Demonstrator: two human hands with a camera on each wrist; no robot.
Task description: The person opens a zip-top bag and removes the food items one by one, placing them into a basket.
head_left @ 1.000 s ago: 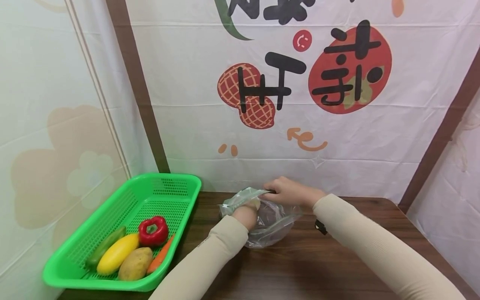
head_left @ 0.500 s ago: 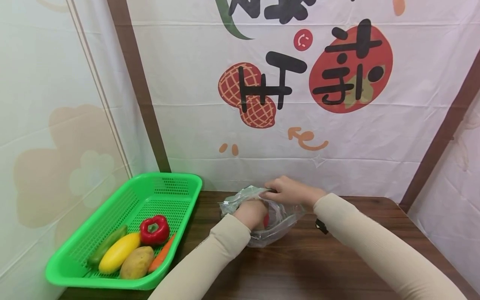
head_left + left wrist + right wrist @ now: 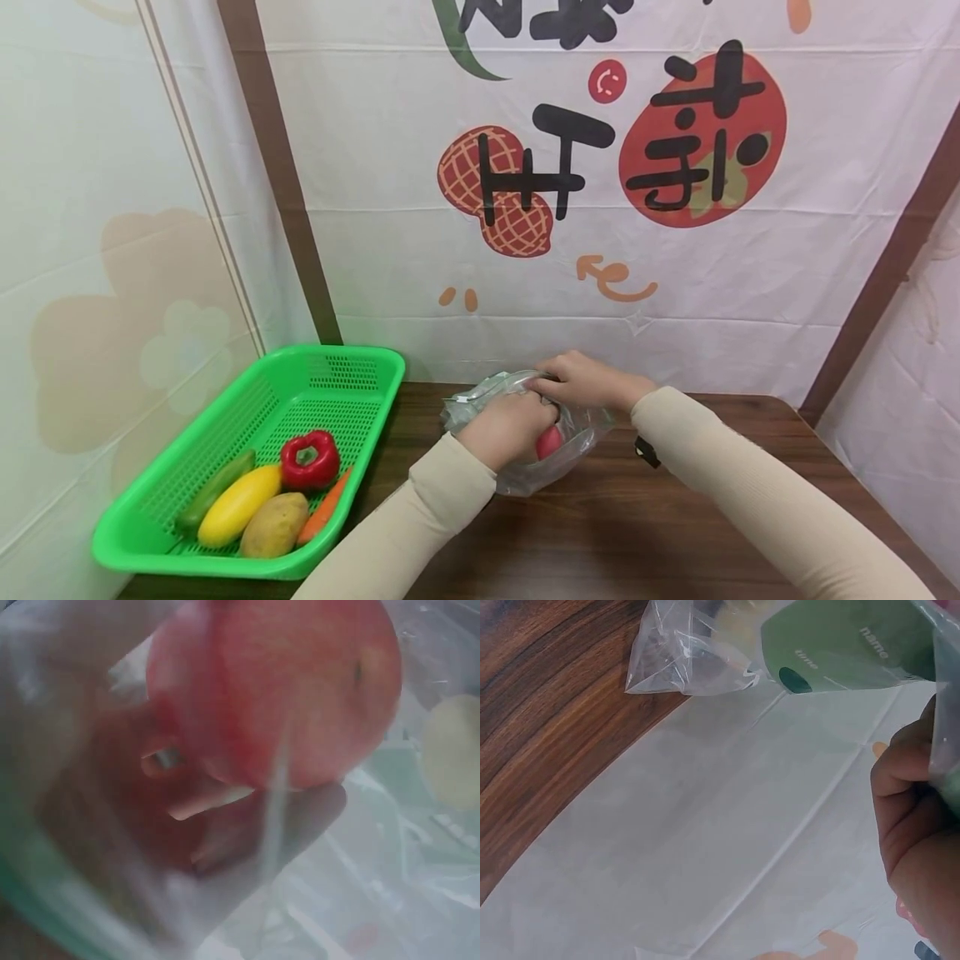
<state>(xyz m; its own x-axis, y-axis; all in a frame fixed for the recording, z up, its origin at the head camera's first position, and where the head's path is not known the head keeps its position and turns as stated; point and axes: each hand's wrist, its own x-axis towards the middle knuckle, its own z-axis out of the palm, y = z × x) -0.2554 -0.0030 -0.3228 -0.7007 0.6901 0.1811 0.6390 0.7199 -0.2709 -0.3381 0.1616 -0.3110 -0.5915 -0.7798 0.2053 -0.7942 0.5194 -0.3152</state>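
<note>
In the head view my left hand (image 3: 510, 429) is at the mouth of a clear plastic zip bag (image 3: 536, 483) on the table. It holds a pinkish-red apple (image 3: 550, 442). The left wrist view shows the fingers curled under the apple (image 3: 292, 690), seen hazily through plastic. A pale yellow round thing (image 3: 454, 754) lies beyond it; its kind is unclear. My right hand (image 3: 588, 381) grips the bag's far edge with curled fingers. From the right wrist, the bag shows a green printed label (image 3: 840, 645), with the right hand (image 3: 919, 817) at its edge.
A green plastic basket (image 3: 393, 375) stands at the left. Inside lie a red bell pepper (image 3: 309, 461), a yellow oblong vegetable (image 3: 238, 507), a potato (image 3: 274, 527), a carrot (image 3: 324, 508) and a green cucumber-like vegetable (image 3: 216, 492). A printed cloth (image 3: 375, 250) hangs behind the wooden table (image 3: 637, 533).
My left hand has shifted right and upward at the bag's mouth. The apple now shows beside its fingers; a second ago it was out of sight. The right hand keeps its grip on the bag.
</note>
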